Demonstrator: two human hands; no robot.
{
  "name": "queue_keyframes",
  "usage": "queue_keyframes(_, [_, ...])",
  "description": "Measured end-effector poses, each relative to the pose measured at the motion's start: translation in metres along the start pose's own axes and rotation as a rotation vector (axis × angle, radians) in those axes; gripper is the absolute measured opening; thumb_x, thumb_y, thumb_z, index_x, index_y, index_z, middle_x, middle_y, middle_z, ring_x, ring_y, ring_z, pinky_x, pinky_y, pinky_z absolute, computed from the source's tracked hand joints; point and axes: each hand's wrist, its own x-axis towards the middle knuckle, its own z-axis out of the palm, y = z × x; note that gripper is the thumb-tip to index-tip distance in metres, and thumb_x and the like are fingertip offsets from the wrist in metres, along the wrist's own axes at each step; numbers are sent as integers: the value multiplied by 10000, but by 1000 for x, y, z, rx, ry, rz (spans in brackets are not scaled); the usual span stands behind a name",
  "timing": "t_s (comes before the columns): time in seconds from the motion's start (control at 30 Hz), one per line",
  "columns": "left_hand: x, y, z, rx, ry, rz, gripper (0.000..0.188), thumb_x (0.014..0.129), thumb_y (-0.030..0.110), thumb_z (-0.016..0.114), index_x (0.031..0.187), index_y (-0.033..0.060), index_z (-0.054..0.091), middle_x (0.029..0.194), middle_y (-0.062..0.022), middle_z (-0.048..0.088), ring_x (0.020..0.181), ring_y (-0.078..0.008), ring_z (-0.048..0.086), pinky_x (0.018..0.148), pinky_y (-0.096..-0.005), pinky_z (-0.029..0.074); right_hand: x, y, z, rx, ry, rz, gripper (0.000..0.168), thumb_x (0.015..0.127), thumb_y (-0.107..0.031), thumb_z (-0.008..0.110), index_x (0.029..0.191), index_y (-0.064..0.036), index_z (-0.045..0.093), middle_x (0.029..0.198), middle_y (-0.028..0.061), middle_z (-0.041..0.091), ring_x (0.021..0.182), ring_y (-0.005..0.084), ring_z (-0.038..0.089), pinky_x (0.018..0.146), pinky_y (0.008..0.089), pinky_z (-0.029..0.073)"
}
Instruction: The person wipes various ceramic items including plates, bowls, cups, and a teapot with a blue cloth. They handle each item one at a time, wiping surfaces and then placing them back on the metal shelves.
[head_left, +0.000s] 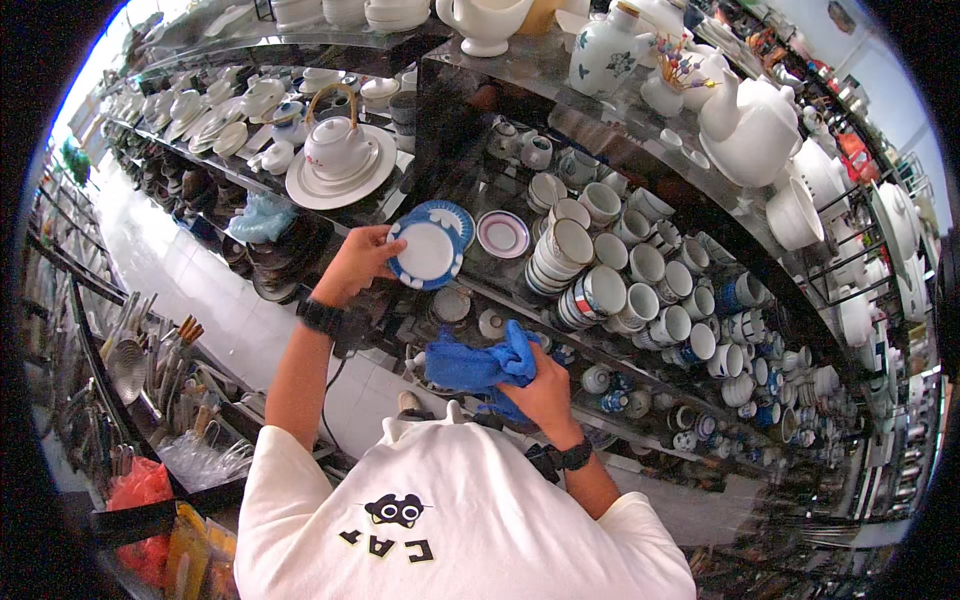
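My left hand (362, 259) grips the edge of a small white saucer with a blue patterned rim (426, 253), its thumb lying over the rim. Just behind it, partly covered, shows another blue-and-white saucer (459, 218); whether it is held too or rests on the shelf I cannot tell. A bunched blue cloth (472, 364) is in my right hand (541, 394), lower and apart from the saucers. On the dark shelf to the right of the saucers lies a small plate with a pinkish-purple rim (503, 234).
Stacked ceramic cups (562, 244) crowd the shelf at right. Above stand a large white teapot (752, 131) and a painted vase (609, 56). A teapot with a looped handle (335, 144) sits on plates near the shelf corner. Kitchen utensils (129, 367) fill a rack at left, beside the tiled floor (187, 270).
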Motion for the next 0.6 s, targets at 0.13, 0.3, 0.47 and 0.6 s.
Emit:
queue_keyframes(0.13, [46, -30, -20, 1, 62, -37, 362, 935, 244, 667, 1159, -34, 609, 945, -47, 660, 832, -126, 627, 657, -274, 547, -2, -1, -2, 3, 13, 15, 648, 615, -218, 867, 1180, -41, 604, 981, 192, 690, 907, 381, 674, 778, 426, 543])
queue_keyframes(0.3, [80, -38, -19, -53, 109, -41, 532, 875, 191, 737, 1280, -88, 533, 934, -83, 646, 776, -141, 645, 603, -302, 586, -5, 3, -7, -62, 36, 55, 650, 617, -231, 867, 1175, -30, 601, 973, 203, 687, 903, 397, 665, 770, 438, 539])
queue_keyframes(0.47, [102, -53, -22, -68, 134, -65, 539, 857, 193, 756, 1278, -69, 545, 959, -80, 644, 794, -154, 641, 598, -317, 586, -7, 9, -8, -20, 40, 43, 651, 628, -231, 863, 1189, -41, 593, 971, 205, 685, 901, 405, 659, 767, 447, 534])
queue_keyframes(0.6, [111, -56, -19, -25, 148, -77, 557, 862, 203, 748, 1300, -64, 530, 974, -87, 646, 797, -164, 640, 606, -324, 587, -10, 16, -5, -48, 34, 68, 649, 637, -224, 859, 1201, -58, 585, 965, 199, 686, 896, 407, 658, 768, 448, 531])
